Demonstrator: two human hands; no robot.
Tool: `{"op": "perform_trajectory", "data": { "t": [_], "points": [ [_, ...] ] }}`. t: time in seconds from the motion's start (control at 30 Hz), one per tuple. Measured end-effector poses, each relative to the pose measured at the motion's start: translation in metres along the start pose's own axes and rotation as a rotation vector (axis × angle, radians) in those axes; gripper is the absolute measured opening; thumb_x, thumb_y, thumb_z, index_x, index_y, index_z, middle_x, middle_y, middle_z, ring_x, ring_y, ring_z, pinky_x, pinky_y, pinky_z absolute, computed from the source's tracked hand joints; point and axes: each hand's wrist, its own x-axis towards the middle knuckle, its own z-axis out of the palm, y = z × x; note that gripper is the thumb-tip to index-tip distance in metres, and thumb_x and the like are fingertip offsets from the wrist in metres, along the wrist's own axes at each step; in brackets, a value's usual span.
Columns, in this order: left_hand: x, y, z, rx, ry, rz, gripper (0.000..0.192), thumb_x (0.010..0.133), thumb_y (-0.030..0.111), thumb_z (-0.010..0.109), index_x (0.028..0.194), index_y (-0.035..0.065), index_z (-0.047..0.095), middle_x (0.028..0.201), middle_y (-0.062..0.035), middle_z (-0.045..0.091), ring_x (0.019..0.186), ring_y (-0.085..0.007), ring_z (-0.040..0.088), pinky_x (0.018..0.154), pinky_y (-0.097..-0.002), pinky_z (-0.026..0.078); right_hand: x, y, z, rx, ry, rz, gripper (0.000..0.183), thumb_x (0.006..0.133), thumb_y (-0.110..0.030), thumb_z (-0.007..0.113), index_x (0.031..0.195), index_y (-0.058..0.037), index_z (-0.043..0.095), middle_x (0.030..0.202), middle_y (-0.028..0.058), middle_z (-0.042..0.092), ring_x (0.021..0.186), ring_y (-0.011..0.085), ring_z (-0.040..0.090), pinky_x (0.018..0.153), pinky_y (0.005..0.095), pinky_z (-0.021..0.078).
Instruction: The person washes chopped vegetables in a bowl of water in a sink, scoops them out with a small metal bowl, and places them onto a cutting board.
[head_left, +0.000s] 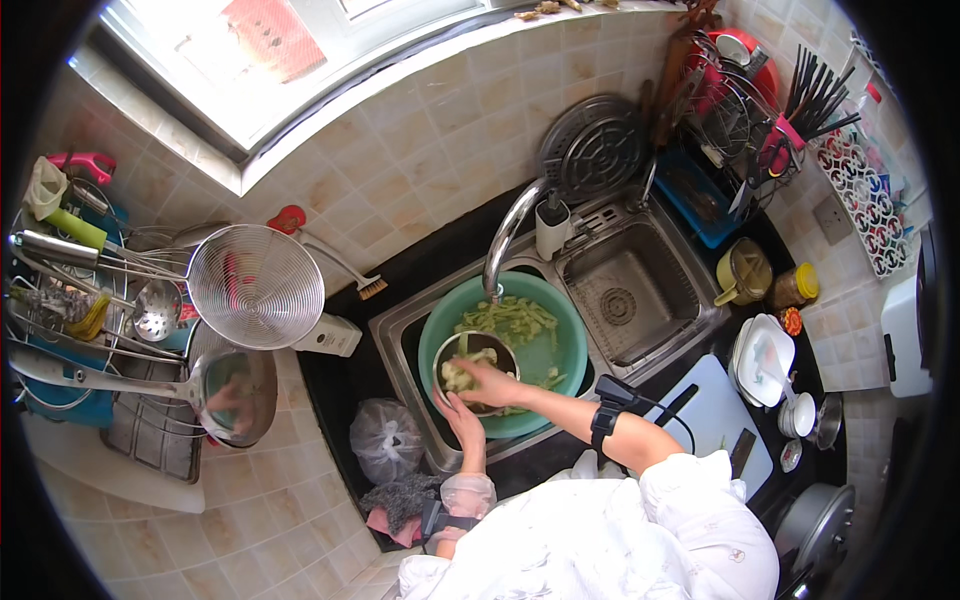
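A green plastic basin (559, 382) sits in the left sink bowl beneath a curved chrome faucet (512, 232). Cut green vegetable pieces (517, 319) lie in it. Over the basin's near left part is a round metal bowl (513, 357) with pale cauliflower-like florets (480, 367). My left hand (463, 424) is against the bowl's near left rim, its fingers partly hidden below the edge. My right hand (484, 384) reaches into the bowl, its fingers among the florets; whether they grip any cannot be made out.
A ridged right sink bowl (637, 292) adjoins the basin. Right of me lie a white cutting board (724, 420), a knife (742, 452) and stacked white dishes (765, 360). At left, a tied plastic bag (386, 439) stands by the sink, and a wire strainer (255, 286) hangs over the counter's side.
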Motion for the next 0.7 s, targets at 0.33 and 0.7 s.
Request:
{"op": "perform_trajectory", "data": {
  "t": [0.33, 0.7],
  "points": [
    [-0.006, -0.01, -0.025, -0.401, 0.05, -0.492, 0.065, 0.102, 0.053, 0.037, 0.151, 0.0123, 0.024, 0.144, -0.0146, 0.041, 0.121, -0.0248, 0.051, 0.081, -0.0363, 0.053, 0.013, 0.003, -0.071, 0.118, -0.002, 0.163, 0.036, 0.086, -0.016, 0.061, 0.12, -0.0029, 0.064, 0.099, 0.0156, 0.07, 0.088, 0.0212, 0.067, 0.079, 0.0338, 0.0528],
    [0.009, 0.012, -0.047, -0.045, 0.021, -0.084, 0.053, 0.106, 0.037, 0.035, 0.145, 0.0014, 0.033, 0.145, -0.0186, 0.041, 0.133, -0.0295, 0.04, 0.11, -0.0363, 0.028, -0.037, 0.085, 0.026, -0.54, -0.192, 0.471, 0.101, 0.069, -0.053, 0.077, 0.153, -0.0292, 0.026, 0.154, 0.0252, 0.021, 0.139, 0.0525, 0.024, 0.108, 0.0673, 0.0256]
  ]
}}
